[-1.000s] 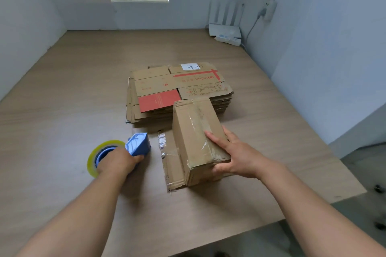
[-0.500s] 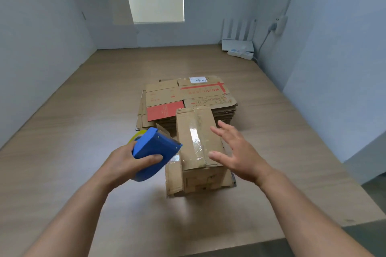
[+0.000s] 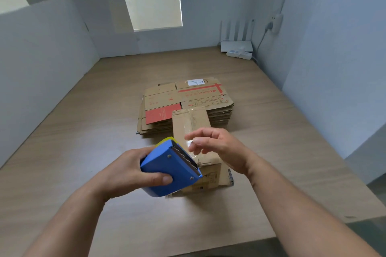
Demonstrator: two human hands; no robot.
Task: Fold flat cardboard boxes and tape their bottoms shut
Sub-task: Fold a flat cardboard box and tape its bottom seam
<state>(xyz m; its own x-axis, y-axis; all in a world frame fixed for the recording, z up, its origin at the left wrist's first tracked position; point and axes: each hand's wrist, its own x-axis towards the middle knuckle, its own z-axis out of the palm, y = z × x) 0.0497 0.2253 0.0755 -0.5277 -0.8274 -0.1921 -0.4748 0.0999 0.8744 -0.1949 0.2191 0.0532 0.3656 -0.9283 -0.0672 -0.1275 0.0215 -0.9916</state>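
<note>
From my remote seat I see the left forearm (image 3: 69,221) and the right forearm (image 3: 292,204), both bare from the bottom edge of the view right up to the wrists. The left hand (image 3: 125,175) and the right hand (image 3: 219,148) are bare as well, showing only plain knuckles and creased skin. The nails I can make out, on the left thumb (image 3: 165,179) and the right fingers (image 3: 196,142), look short and plain.
</note>
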